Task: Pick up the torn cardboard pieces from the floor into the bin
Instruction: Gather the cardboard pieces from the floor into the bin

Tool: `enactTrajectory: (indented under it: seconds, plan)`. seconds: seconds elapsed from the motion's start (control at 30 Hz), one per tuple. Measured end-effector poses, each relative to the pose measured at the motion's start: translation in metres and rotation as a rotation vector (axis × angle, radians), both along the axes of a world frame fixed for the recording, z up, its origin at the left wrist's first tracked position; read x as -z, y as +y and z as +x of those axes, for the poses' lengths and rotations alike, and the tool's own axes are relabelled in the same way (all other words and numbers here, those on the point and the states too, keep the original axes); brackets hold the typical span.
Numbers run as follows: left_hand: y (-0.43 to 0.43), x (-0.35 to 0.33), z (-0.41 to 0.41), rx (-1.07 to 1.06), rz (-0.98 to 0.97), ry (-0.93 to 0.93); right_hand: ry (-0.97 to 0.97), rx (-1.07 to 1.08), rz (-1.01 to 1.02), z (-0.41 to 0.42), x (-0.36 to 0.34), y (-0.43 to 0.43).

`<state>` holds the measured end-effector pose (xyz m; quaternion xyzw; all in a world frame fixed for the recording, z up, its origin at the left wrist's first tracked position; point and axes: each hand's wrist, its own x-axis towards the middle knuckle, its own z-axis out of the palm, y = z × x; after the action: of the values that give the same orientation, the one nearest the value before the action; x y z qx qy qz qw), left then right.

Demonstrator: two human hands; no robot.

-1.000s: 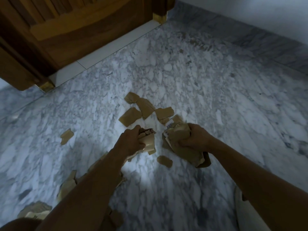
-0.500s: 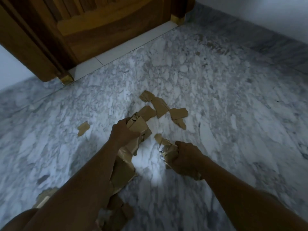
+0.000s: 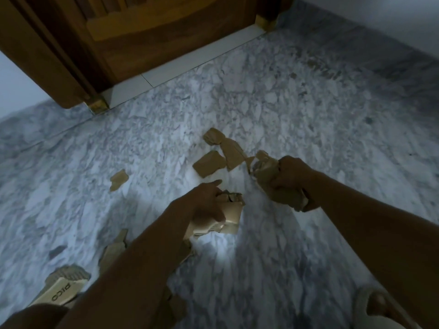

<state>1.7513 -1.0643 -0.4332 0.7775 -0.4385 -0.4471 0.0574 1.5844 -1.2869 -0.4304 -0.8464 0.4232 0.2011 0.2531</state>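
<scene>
Torn brown cardboard pieces lie scattered on the marble floor (image 3: 308, 129). My left hand (image 3: 204, 200) grips a bundle of cardboard pieces (image 3: 231, 214) low over the floor. My right hand (image 3: 292, 176) grips another crumpled bundle (image 3: 268, 176), held just right of three loose pieces (image 3: 210, 163) at the centre. A small lone piece (image 3: 118, 179) lies to the left. More pieces, one printed (image 3: 61, 290), sit at the bottom left, partly hidden by my left forearm. A pale rim, maybe the bin (image 3: 370, 302), shows at the bottom right.
A wooden door (image 3: 154, 34) with a white threshold strip (image 3: 190, 65) stands at the top. A wall with a marble skirting (image 3: 380, 43) runs along the upper right.
My right hand has moved up and to the right with its bundle, beside the loose centre pieces. My left hand has drawn back slightly with its bundle. The view has shifted left.
</scene>
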Motion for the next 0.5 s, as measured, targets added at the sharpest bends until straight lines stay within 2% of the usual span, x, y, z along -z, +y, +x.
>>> enactTrajectory:
  seconds: [0.07,0.17,0.33,0.5]
  plan:
    - [-0.006,0.013,-0.006,0.036,-0.010,-0.033,-0.037,0.008,0.012,0.015,0.003,-0.006]
    - [-0.004,0.026,-0.009,-0.018,-0.098,-0.065,-0.003,-0.084,-0.051,0.034,0.017,0.000]
    - [-0.004,0.029,-0.009,-0.050,-0.147,-0.109,-0.209,-0.075,-0.110,0.032,0.039,0.017]
    - [-0.010,0.021,-0.015,-0.012,-0.124,-0.140,-0.159,-0.114,-0.110,0.031,0.032,0.018]
